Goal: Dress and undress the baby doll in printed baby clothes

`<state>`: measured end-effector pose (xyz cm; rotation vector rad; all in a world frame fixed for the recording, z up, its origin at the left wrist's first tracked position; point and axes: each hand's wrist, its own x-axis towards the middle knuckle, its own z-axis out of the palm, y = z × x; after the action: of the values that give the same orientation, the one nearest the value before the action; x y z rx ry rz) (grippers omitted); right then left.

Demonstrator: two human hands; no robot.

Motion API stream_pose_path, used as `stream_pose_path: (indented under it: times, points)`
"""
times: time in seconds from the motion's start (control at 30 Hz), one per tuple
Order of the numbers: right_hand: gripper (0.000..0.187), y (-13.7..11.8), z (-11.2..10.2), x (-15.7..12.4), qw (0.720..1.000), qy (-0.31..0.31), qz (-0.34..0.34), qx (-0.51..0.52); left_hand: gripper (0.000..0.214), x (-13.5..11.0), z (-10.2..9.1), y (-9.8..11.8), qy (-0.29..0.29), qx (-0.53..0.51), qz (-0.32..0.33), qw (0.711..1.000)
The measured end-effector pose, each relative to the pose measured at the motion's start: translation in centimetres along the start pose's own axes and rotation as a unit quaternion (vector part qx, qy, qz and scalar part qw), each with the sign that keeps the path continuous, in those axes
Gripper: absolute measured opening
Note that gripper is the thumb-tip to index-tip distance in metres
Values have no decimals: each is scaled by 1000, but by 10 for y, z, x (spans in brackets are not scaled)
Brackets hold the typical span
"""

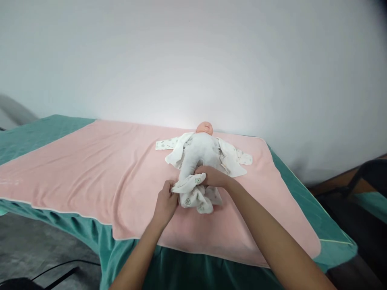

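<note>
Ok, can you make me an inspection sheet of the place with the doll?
Surface: pink blanket, wrinkled, over a green cloth.
Job's things: doll, face up; white garment spread open, patterned sleeves out sideways, lower part bunched.
Clutter: nothing seen.
Hands: left hand pinches the bunched part; right hand reaches into it, fingers partly hidden.
Cables: thin black line, maybe a cable, lower left.
Surroundings: pale wall behind; grey floor.

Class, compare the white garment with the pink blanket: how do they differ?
The white garment carries small prints, while the pink blanket is mostly plain. The garment is far smaller than the blanket. The garment is bunched at the left hand and right hand; the blanket lies spread, lightly creased. Both are fabric.
</note>
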<state>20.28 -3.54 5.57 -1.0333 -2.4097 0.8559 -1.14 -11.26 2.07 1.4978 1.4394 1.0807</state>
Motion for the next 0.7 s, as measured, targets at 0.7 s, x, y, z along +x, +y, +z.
stream_pose_path:
  times: [0.7]
  points:
    - [22, -8, 6, 11, 968, 139, 199, 66, 23, 145, 19, -17, 76, 287, 397, 868]
